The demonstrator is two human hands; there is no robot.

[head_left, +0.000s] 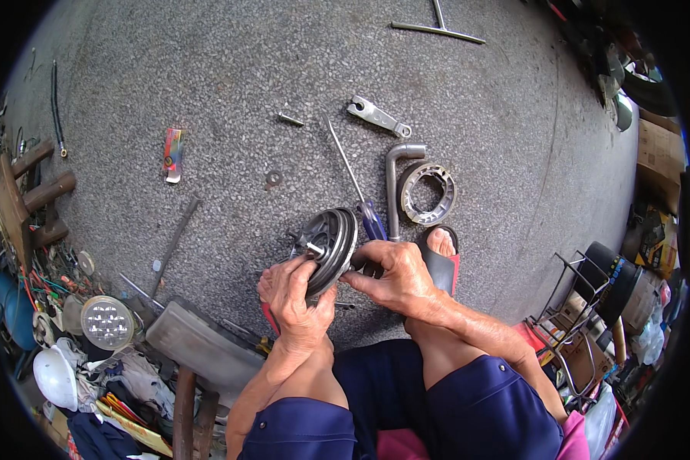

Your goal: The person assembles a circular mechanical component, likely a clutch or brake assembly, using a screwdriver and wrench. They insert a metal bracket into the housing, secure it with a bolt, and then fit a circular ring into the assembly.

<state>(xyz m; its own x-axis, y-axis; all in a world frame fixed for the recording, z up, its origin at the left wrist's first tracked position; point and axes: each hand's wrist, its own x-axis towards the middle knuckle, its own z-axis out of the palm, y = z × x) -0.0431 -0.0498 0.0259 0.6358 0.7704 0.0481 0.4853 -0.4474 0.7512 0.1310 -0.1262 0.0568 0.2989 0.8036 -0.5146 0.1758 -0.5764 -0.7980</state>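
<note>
Tilted on edge between my hands is a round metal brake plate (334, 247) with a grooved rim. My left hand (299, 303) holds it from the near left, fingers around its side by a protruding metal stud. On its right side, my right hand (391, 277) is closed, thumb and fingers gripping at the middle of the plate; the exact contact is partly hidden. Just beyond the right hand lies a screwdriver (372, 221) with a blue handle. Beside it are a bent tubular wrench (392, 184) and a ring-shaped pair of brake shoes (450, 193).
Farther out on the speckled floor lie a silver lever arm (379, 116), a bolt (290, 119), a washer (274, 178), a small colourful box (173, 156) and a T-handle wrench (439, 31). A translucent bin (199, 345) and clutter line the left; a wire rack (571, 326) stands right.
</note>
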